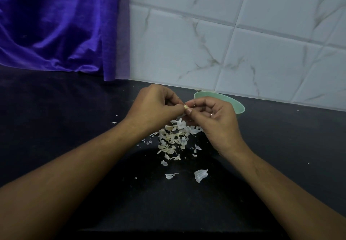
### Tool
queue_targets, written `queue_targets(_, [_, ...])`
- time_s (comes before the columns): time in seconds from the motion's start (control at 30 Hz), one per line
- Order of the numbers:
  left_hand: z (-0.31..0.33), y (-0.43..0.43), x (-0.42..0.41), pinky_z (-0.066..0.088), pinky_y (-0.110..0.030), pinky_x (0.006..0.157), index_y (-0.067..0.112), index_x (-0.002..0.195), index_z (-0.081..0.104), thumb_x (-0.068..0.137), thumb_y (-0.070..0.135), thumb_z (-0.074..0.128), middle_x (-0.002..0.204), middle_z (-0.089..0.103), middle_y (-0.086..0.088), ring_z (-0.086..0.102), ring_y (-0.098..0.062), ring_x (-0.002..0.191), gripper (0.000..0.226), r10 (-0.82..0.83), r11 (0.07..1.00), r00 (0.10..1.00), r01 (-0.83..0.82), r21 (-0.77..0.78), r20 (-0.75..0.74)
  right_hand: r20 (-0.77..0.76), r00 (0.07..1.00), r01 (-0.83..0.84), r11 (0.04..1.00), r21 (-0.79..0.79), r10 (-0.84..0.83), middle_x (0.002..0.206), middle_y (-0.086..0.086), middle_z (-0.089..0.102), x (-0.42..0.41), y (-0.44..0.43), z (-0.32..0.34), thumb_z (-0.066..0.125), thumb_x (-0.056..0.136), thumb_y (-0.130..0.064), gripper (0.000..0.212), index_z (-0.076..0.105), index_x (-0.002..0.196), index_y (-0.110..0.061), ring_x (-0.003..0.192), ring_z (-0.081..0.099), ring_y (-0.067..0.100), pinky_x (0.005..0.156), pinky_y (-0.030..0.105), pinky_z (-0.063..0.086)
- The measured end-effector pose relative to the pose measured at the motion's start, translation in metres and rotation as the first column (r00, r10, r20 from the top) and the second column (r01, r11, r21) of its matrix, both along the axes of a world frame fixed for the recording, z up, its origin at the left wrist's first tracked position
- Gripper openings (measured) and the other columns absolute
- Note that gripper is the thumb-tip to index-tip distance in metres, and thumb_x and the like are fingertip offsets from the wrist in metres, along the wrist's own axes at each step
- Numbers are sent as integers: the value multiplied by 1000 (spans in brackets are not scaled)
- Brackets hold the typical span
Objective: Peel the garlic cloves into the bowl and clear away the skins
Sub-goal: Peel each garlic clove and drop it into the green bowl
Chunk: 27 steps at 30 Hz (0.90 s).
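**Bare arms reach in, fingers pinch a garlic clove**

Two bare arms (74,174) come in from the bottom corners and meet in the middle of the head view. Between them lies a dark, smooth surface (56,118) that shines a little.

At the far end of the arms, the left hand (155,105) and the right hand (215,120) come together just above the surface. Both have their fingers curled in. Each grip is small and tight, and thumb and fingertips pinch one tiny garlic clove (185,106) from both sides. Only a pale yellow bit of the clove peeks out where the fingertips meet, so its shape is hard to tell. A thin ring (211,115) sits on one finger of the right hand.

Under the hands and a bit nearer is a loose heap of skins (174,136). They are thin, dry and papery, white to cream, and curled like little flakes. More flakes lie scattered around the heap, and one bigger ribbed piece (200,175) lies alone, nearer than the rest.

Just behind the right hand stands a round, pale green bowl (238,106) with a smooth rim. The hand hides part of it, and the inside cannot be seen.

At the back, a glossy white wall (224,43) of big tiles with grey marble lines stands on the right. A soft purple cloth (56,24) hangs in shiny folds on the left.
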<state>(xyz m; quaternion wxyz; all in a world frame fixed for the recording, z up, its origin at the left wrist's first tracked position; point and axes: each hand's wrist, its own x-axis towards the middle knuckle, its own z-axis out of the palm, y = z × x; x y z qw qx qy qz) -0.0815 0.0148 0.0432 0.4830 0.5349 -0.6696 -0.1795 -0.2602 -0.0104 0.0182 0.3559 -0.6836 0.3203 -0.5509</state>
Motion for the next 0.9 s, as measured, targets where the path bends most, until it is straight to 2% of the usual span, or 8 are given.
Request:
queue_targets(0.1, [-1,2,-3,53,-24,57,25,71,77,80,27,82,61,72,12,62,2,53,10,13,1000,1000,-13,-12,-6,-3,1000,-6,1000,-9,6,83,15,77,1,1,0,73,92,2,10,75,100,-4,82,77,35,77,39,63])
queue_targets(0.33, [-3,-1,-2,48,-18,52,23,76,77,85,21,78,60,71,9,61,1,51,9,5,1000,999,-5,-16,-36,24,998,-51,998,25,51,89,16,79,-1,2,2,71,93,0,12,75,104,-3,84,78,32,74,35,63])
queue_targets(0.4, [-3,-2,-2,52,-22,55,22,77,77,87,23,77,63,73,7,64,-3,54,9,-3,1000,998,3,-10,-57,49,997,-69,997,46,67,91,18,78,-1,2,4,71,93,-1,13,75,105,-3,86,77,36,78,43,64])
queue_targets(0.53, [-4,-4,-1,63,-36,65,17,77,77,89,18,72,74,76,-5,76,-23,78,13,-77,993,976,93,68,-203,55,996,-79,996,47,76,92,23,76,0,2,4,75,90,2,16,75,105,-2,90,75,43,84,56,60])
queue_targets(0.6, [-5,-6,-1,65,-40,68,13,78,75,90,17,71,79,76,-10,75,-26,80,14,-119,984,959,148,99,-258,62,995,-80,996,46,77,92,22,77,0,2,4,74,90,1,15,75,104,-3,90,74,44,83,56,60])
queue_targets(0.77, [-5,-5,-1,65,-41,70,8,82,72,94,20,71,77,73,-5,73,-15,75,17,-172,967,948,214,138,-267,126,989,-92,992,87,81,89,14,78,0,2,4,72,91,0,14,77,103,-7,81,75,25,80,39,62])
queue_targets(0.9, [-8,-6,2,66,-51,74,14,82,74,93,19,69,78,75,-5,77,-26,80,13,-153,971,971,182,153,-182,196,976,-126,981,149,96,92,10,77,-2,-1,4,73,90,-1,16,77,105,-6,88,73,24,91,48,57])
